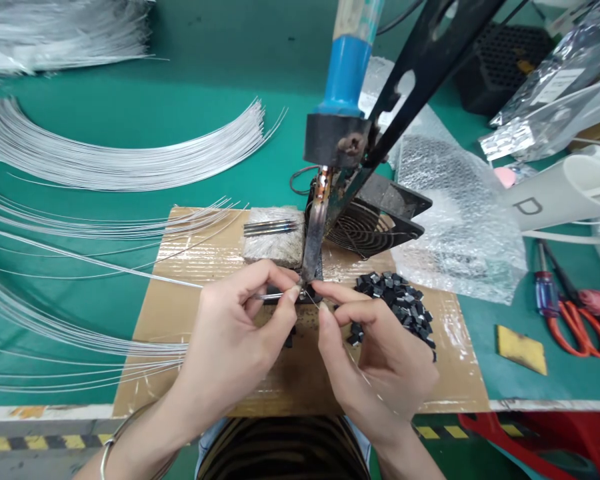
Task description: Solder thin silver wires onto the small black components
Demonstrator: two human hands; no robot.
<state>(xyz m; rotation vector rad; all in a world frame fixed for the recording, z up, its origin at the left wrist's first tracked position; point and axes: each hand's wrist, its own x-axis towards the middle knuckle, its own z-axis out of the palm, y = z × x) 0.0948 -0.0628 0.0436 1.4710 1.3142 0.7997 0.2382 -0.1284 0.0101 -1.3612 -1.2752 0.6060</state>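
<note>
A soldering iron with a blue handle is clamped in a black bracket, its tip pointing down between my hands. Pinched in my left hand is a thin white wire, whose end lies close under the tip. My right hand grips a fine strand of solder wire between thumb and fingers and angles it toward the same spot. The fingertips partly hide the exact contact point. A pile of small black parts lies beside my right hand.
Bundles of white wires spread over the green table on the left. Behind the cardboard sheet's middle sits a small fan; bubble wrap, red-handled scissors and a yellow sponge lie to the right.
</note>
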